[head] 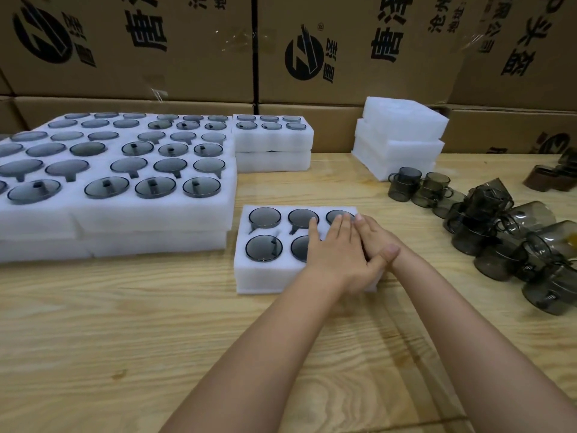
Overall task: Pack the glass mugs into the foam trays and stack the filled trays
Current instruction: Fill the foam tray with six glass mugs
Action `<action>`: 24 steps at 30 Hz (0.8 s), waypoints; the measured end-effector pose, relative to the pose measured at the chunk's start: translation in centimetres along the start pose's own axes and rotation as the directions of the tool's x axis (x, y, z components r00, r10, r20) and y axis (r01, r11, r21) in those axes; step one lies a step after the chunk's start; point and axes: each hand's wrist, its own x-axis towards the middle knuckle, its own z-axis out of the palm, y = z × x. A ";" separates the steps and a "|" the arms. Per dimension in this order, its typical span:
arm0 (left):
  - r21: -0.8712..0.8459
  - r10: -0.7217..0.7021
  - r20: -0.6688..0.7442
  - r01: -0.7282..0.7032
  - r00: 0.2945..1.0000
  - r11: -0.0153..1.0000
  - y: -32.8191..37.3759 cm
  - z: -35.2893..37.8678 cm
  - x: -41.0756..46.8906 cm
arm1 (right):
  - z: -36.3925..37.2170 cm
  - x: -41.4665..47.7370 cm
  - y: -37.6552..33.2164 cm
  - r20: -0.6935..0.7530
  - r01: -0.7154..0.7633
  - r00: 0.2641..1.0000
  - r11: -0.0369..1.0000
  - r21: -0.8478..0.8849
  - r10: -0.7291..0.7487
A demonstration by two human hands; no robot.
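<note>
Wooden table (93,323), w/ cardboard cartons (125,42) walled up behind. Head view: near centre, one white foam tray (265,276) w/ six pockets is seen. Four smoked glass mugs (264,217) are seated in it; two pockets are hidden under the hands. Left hand (337,254) and right hand (373,237) are laid flat on the tray's right part, fingers straight, gripping nothing. Filled trays (150,214) are stacked at left, empty foam trays (402,132) far right, loose mugs (499,232) heaped at right. Judged: glass is fragile and slick; foam is light, soft, bendy, so the tray is best taken under both short ends and kept level.
</note>
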 end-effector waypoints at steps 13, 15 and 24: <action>-0.435 -0.399 -0.640 0.118 0.657 0.893 -8.0 -0.8 -10.6 | 1.0 -5.5 0.9 -0.229 0.073 0.968 0.756 0.650 0.103; -0.633 -0.583 -0.484 0.198 0.653 0.748 -10.8 -0.6 -12.2 | 0.5 -7.2 0.8 -0.129 0.090 0.992 0.749 0.656 -0.006; -0.633 -0.570 -0.345 0.263 0.746 0.728 -11.4 1.3 -11.0 | 6.7 -7.7 -1.9 -0.162 0.449 0.605 0.502 -0.739 -0.779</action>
